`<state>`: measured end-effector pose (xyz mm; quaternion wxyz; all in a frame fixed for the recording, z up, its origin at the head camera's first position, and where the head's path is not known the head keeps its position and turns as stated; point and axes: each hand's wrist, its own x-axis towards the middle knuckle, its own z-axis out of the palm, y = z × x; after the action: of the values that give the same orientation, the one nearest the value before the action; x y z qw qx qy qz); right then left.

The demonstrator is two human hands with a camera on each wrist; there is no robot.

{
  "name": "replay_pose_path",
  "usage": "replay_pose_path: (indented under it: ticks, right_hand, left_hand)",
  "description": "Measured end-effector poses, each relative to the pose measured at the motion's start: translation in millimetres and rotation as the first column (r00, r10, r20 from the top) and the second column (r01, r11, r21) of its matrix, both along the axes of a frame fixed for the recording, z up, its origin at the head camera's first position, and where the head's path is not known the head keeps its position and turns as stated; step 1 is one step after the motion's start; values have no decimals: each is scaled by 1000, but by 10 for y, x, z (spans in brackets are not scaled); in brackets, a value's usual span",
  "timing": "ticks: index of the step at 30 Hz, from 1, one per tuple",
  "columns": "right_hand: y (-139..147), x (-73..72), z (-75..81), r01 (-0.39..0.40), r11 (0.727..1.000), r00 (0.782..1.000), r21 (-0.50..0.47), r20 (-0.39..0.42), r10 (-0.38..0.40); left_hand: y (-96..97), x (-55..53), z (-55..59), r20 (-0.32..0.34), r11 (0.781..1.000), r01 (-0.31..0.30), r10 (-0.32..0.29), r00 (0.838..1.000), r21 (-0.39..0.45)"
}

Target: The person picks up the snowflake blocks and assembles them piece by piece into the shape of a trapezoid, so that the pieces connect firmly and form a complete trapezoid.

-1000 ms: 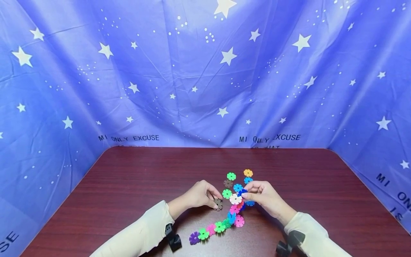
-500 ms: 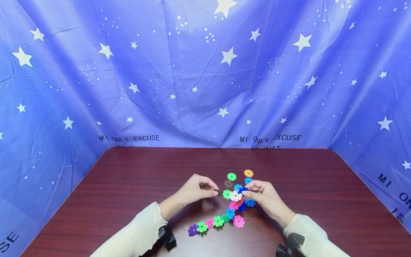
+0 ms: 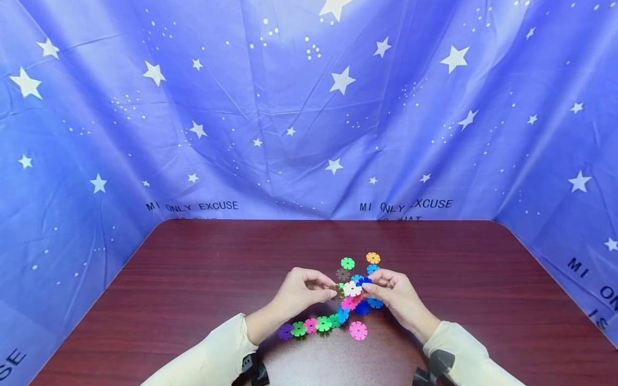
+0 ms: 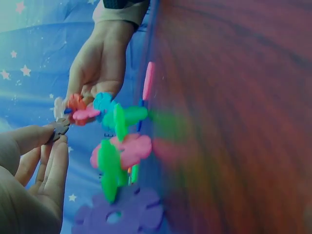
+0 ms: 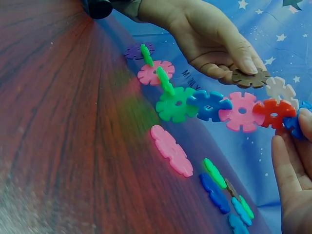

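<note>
My left hand (image 3: 301,290) pinches a brown notched snowflake disc (image 5: 249,77) between thumb and fingers. Its edge is right at a white disc (image 5: 280,89) near the upper end of a linked chain. With thumb and fingertips, my right hand (image 3: 398,296) grips the dark blue disc (image 3: 363,282) at that end. From there the chain runs through a red disc (image 5: 274,114), pink, blue and green ones, down to a purple disc (image 3: 286,332) at the left. In the right wrist view the chain hangs above the table, its discs set at differing angles.
Loose discs lie flat on the dark red wooden table (image 3: 217,262): a pink one (image 3: 358,331) in front, and green (image 3: 347,263), brown (image 3: 343,274), orange (image 3: 373,258) and several blue ones behind the hands. A starry blue curtain (image 3: 289,107) surrounds the table.
My left hand has moved up and right, bringing the brown disc against the white one. The chain's purple end has shifted slightly left and up; my right hand keeps its grip.
</note>
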<state>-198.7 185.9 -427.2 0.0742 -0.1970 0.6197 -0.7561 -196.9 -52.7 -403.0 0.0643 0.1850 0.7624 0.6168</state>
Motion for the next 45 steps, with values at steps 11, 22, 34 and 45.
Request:
replay_pose_path:
  ticks: [11,22,34,45]
  right_hand:
    - [-43,34,36,70,988,993,140,-107,-55]
    - [-128,66,48,95,935,984,342,-176,-35]
    - [-174,48,73,115,921,980,371,-195,-44]
    - [-157,18,74,69,902,986,427,-168,4]
  left_hand:
    - [69,80,72,-124,994,-84,74,990,-77]
    - [126,206,256,-148,995,-87,78,986,-55]
    - [129,112,174,-214,994,-89,73,974,-65]
    - [102,25,142,-183,994,-28,8,983,-107]
